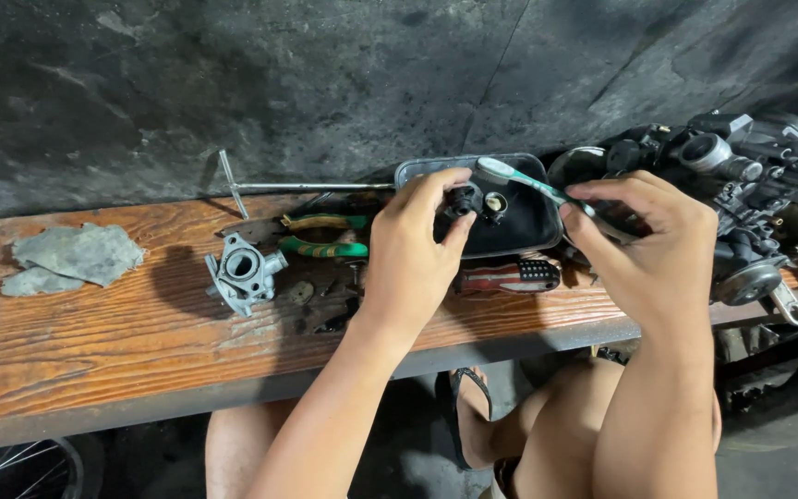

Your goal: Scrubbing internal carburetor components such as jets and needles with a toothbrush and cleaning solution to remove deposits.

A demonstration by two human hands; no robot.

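**Brushing a small dark part over the tray**

Gripping a small black part (462, 200) in the left hand (413, 249), fingers curled narrow around it, just above the near edge of a dark tray (528, 222). Pinching a teal-handled toothbrush (519, 178) in the right hand (644, 242), bristle end pointing left and reaching toward the part. Sitting inside the tray, just beside the part, a small round piece (495, 205). Lying under the hands on the wooden table (94, 323): a red-handled tool (507, 276), green-handled pliers (323, 236) and a grey metal carburetor body (244, 271) further left. Resting behind them, a T-shaped metal wrench (270, 188). Crowding the table's right end, an engine assembly (750, 194). Lying at the far left, crumpled grey rags (71, 257).
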